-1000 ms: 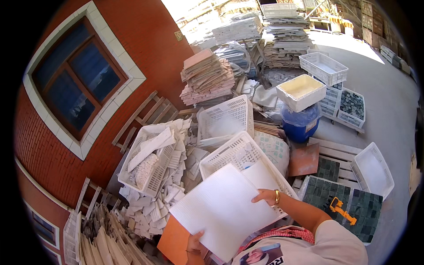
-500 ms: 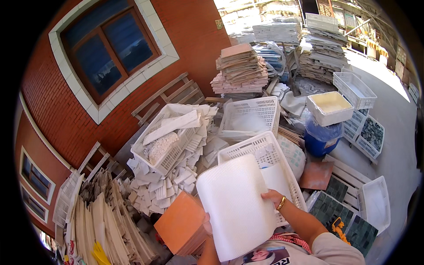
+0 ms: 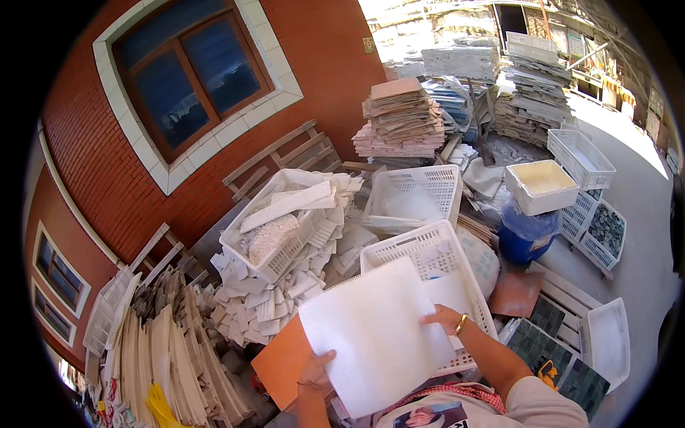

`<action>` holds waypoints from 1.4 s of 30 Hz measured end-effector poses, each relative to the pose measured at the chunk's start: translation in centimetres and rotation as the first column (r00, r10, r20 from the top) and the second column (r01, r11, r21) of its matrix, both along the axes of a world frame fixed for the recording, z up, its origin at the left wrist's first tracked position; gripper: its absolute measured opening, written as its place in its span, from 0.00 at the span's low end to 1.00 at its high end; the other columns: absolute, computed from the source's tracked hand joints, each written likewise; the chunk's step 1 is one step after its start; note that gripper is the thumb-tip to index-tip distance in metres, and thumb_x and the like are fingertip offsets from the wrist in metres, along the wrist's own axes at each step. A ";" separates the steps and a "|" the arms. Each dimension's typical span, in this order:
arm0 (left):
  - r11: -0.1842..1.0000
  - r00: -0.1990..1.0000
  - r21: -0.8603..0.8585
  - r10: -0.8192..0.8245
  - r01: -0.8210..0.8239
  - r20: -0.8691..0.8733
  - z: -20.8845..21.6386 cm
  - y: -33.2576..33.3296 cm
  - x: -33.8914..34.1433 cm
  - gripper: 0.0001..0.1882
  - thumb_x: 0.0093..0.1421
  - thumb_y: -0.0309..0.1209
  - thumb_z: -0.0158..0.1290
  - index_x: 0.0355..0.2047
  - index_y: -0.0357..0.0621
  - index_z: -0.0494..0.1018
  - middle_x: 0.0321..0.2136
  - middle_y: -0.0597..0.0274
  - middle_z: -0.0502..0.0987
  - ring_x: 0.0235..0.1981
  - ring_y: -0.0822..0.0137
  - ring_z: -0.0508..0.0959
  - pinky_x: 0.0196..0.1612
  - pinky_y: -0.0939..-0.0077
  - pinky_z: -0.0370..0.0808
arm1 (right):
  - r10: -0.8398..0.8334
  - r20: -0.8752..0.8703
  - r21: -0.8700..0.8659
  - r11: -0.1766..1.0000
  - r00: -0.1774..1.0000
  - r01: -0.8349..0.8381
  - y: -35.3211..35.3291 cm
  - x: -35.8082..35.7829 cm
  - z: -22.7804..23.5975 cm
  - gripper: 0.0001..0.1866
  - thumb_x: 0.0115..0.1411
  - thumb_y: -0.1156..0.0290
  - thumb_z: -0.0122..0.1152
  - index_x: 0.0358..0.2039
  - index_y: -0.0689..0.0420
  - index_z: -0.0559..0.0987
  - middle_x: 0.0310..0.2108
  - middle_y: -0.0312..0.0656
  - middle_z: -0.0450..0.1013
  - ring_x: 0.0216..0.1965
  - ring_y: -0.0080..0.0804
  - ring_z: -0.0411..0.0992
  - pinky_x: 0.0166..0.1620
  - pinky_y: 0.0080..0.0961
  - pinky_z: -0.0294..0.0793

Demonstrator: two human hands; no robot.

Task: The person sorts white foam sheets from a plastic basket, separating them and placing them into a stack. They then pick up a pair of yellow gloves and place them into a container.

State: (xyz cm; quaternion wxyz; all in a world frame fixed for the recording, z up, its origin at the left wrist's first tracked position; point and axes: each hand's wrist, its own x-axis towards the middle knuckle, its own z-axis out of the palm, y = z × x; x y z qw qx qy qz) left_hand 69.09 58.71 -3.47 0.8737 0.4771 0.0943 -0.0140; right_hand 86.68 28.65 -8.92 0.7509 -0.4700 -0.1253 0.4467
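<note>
low in the middle of the frame, the fingers of the left hand (image 3: pixel 315 371) and right hand (image 3: pixel 445 319) pinch opposite edges of a thin, white, four-sided, mesh-like sheet (image 3: pixel 377 335), and pulling gently and evenly should stop it sagging.

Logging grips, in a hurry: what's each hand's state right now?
Left hand: holding the white sheet at its left edge.
Right hand: holding the sheet's right edge.
</note>
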 end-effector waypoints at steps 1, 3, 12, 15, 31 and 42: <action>0.990 0.997 0.139 0.044 -0.035 -0.063 -0.6 0.6 -0.5 0.27 0.50 0.27 0.53 0.51 0.34 0.58 0.45 0.52 0.68 0.45 0.57 0.70 0.49 0.63 0.67 | 0.072 0.145 -0.157 0.986 0.987 -0.048 -1.0 1.0 0.0 0.27 0.49 0.65 0.60 0.47 0.66 0.65 0.40 0.45 0.69 0.40 0.32 0.68 0.45 0.28 0.68; 0.960 0.990 0.277 0.075 -0.039 -0.119 -0.2 0.4 -0.7 0.27 0.51 0.21 0.48 0.51 0.30 0.55 0.46 0.53 0.66 0.47 0.60 0.68 0.50 0.70 0.65 | 0.198 0.296 -0.332 0.939 0.934 -0.094 -2.6 1.7 -0.6 0.28 0.50 0.64 0.59 0.48 0.65 0.64 0.40 0.44 0.69 0.41 0.31 0.67 0.45 0.27 0.66; 0.858 0.978 0.496 0.195 -0.134 -0.072 0.9 -4.6 1.0 0.20 0.52 0.24 0.48 0.45 0.29 0.62 0.40 0.53 0.70 0.41 0.62 0.71 0.45 0.71 0.68 | -0.121 0.534 -0.283 0.907 0.837 0.311 0.2 -2.8 3.3 0.16 0.54 0.68 0.53 0.40 0.65 0.71 0.34 0.43 0.73 0.35 0.30 0.70 0.41 0.28 0.68; 0.471 0.851 0.827 0.525 -0.308 0.018 -3.7 -8.5 3.1 0.14 0.53 0.23 0.47 0.40 0.26 0.66 0.36 0.51 0.73 0.36 0.63 0.73 0.39 0.73 0.70 | 0.051 0.853 -0.277 0.888 0.519 0.367 4.8 -7.8 3.7 0.16 0.53 0.69 0.52 0.43 0.59 0.71 0.29 0.54 0.72 0.28 0.47 0.71 0.34 0.33 0.69; 0.437 0.921 0.835 -0.340 0.335 -0.191 10.0 0.9 1.2 0.13 0.55 0.27 0.48 0.41 0.35 0.69 0.33 0.59 0.74 0.34 0.71 0.72 0.40 0.75 0.68 | 0.063 0.998 -0.045 0.823 -0.013 0.566 -3.1 -2.9 16.2 0.45 0.40 0.60 0.67 0.56 0.61 0.54 0.50 0.50 0.62 0.46 0.43 0.65 0.46 0.32 0.66; 0.097 0.874 0.870 0.116 -0.483 0.472 8.6 3.0 4.2 0.41 0.46 0.29 0.56 0.57 0.41 0.46 0.53 0.45 0.57 0.53 0.56 0.60 0.47 0.67 0.62 | -0.127 0.596 -0.204 0.931 0.793 0.302 0.5 -1.3 10.1 0.17 0.53 0.71 0.54 0.42 0.66 0.71 0.34 0.42 0.72 0.36 0.24 0.68 0.41 0.22 0.66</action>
